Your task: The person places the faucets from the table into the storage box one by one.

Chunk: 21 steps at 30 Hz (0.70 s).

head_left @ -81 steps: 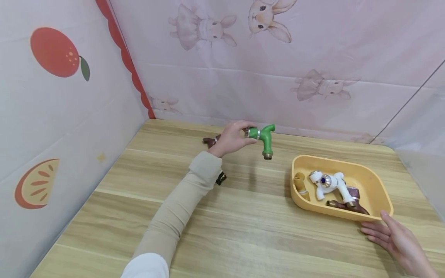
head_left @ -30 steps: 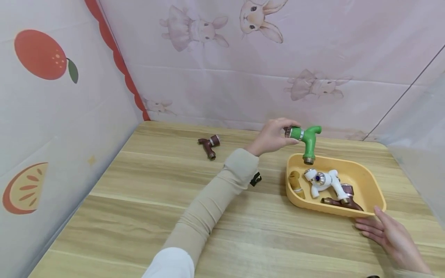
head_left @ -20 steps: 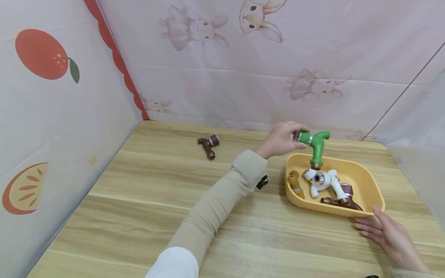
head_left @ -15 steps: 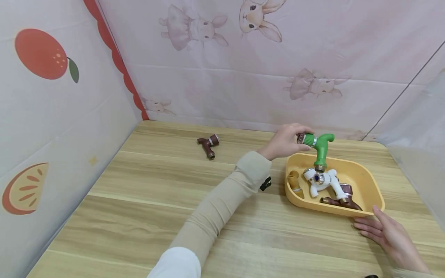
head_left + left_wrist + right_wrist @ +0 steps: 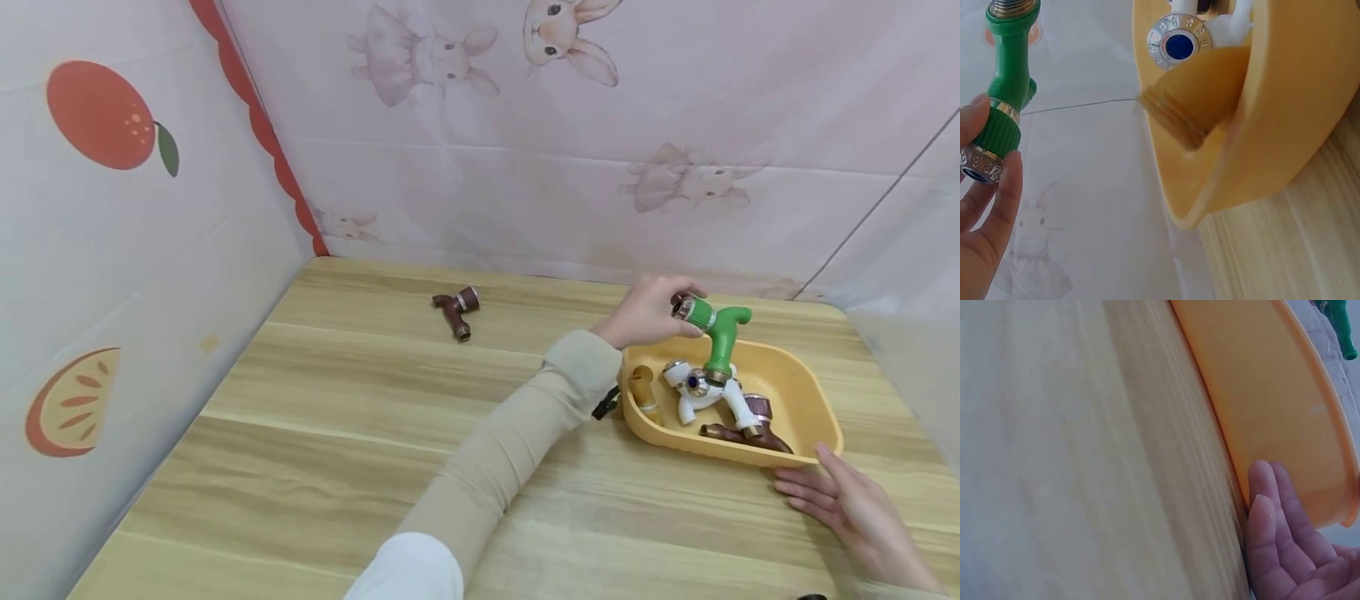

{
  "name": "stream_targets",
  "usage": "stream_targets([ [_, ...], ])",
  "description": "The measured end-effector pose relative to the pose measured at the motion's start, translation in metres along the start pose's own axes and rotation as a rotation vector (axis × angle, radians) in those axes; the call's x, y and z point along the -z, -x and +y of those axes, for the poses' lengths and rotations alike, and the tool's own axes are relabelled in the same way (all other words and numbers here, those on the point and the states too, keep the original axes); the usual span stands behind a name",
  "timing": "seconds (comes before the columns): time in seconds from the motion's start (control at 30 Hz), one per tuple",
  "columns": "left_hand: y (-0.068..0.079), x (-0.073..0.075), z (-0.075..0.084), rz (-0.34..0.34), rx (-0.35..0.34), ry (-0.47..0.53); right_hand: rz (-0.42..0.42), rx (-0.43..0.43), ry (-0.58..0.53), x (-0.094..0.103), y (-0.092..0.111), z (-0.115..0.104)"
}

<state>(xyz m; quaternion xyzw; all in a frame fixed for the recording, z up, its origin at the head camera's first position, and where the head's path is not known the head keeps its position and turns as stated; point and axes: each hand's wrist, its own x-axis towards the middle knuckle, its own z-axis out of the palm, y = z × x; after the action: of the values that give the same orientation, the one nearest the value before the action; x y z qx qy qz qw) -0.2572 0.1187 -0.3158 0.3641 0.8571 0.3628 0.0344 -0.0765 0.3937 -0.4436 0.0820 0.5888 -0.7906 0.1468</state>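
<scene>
My left hand [image 5: 651, 312] pinches a green tap [image 5: 722, 340] by its ribbed handle, thumb and fingers on opposite sides. The tap hangs over the yellow bin [image 5: 804, 375], its brass threaded end pointing down and overlapping a white tap [image 5: 738, 408] in the head view. Inside the bin lie white taps, a dark brown tap [image 5: 772, 437] and a yellow tap [image 5: 1204, 94] at the left end. My right hand [image 5: 855, 517] rests at the bin's near right corner, thumb at the rim. In the right wrist view its extended fingers [image 5: 1264, 481] lie along the outer wall.
Another brown tap [image 5: 457, 312] lies toward the back of the wooden table [image 5: 337, 467]. A small black object [image 5: 606, 403] shows beside the left sleeve. Part of a dark object [image 5: 812, 597] appears at the bottom edge. Printed cloth walls [image 5: 480, 200] stand behind and beside the table.
My left hand has carried the green tap rightward from above the table and lowered it over the bin. The brown tap behind the arm has come into full view. The right hand stays at the bin.
</scene>
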Motion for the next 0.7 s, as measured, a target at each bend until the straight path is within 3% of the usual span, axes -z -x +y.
stream_targets([
  [0.33,-0.014,-0.02,0.004,-0.038,0.028,0.096,-0.098,0.033,-0.106,0.005,-0.001,0.001],
  [0.7,-0.029,-0.042,0.001,-0.111,0.073,0.07,-0.051,0.025,-0.042,0.004,-0.002,0.003],
])
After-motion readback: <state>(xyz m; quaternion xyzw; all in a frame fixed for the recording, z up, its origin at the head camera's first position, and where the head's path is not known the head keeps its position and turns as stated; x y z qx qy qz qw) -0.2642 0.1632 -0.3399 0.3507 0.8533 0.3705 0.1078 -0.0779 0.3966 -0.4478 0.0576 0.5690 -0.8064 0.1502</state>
